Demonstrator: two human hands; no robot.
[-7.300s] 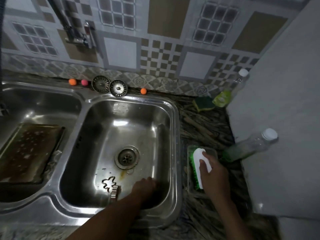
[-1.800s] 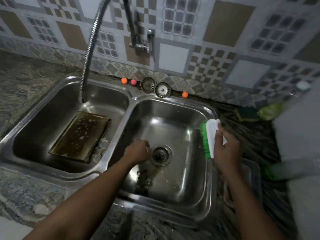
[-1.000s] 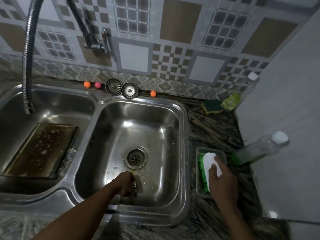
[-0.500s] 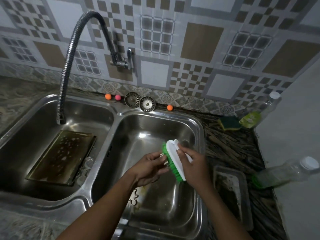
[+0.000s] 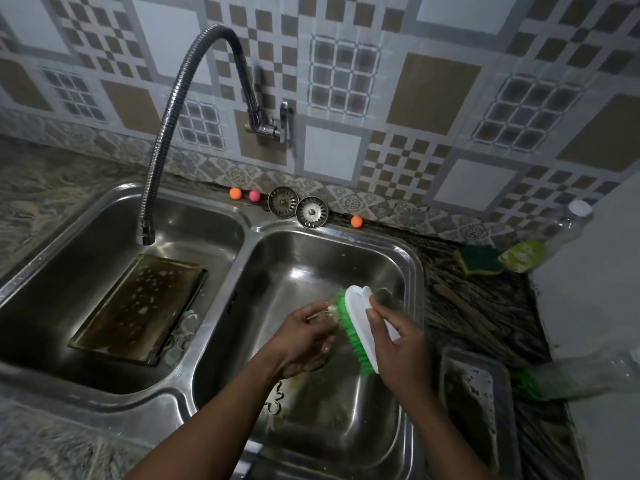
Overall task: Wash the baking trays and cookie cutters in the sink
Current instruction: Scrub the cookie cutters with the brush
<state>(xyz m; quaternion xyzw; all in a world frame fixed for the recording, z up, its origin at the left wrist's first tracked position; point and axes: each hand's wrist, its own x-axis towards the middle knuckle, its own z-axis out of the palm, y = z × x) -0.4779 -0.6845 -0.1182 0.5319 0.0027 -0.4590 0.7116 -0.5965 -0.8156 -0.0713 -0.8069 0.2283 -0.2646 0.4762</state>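
A small metal cookie cutter [image 5: 323, 313] is being pinched in the curled fingers of the left hand [image 5: 304, 337], held up over the right-hand basin of the sink [image 5: 414, 271], mostly hidden by the fingers so that its shape and long axis cannot be told; only a pale sliver is showing at the fingertips, pointing toward 1 o'clock into the bristles. The right hand [image 5: 398, 344] is gripping the white back of the green-bristled scrub brush [image 5: 360, 327], fingers wrapped round it, with the bristles facing 9 o'clock against the cutter; the brush's long axis is running from 11 o'clock down to 5 o'clock. A second, flower-like cookie cutter [image 5: 275, 398] is lying flat on the basin floor at 7 o'clock from the hands, waiting its turn. Farther out at 9 o'clock, a dark, soap-flecked baking tray [image 5: 138, 306] is lying in the left basin under the faucet spout [image 5: 145, 233], its long axis running from 1 o'clock to 7 o'clock. At 3 o'clock, a shallow tray [image 5: 474, 403] is sitting on the counter beside the sink. The likely trouble here is the grip: the cutter is small and probably slick, so a hard brush stroke could be knocking it out of the pinch and dropping it toward the drain below. Its thin metal edge could also be nicking the fingertips if the brush is pushing it sideways.
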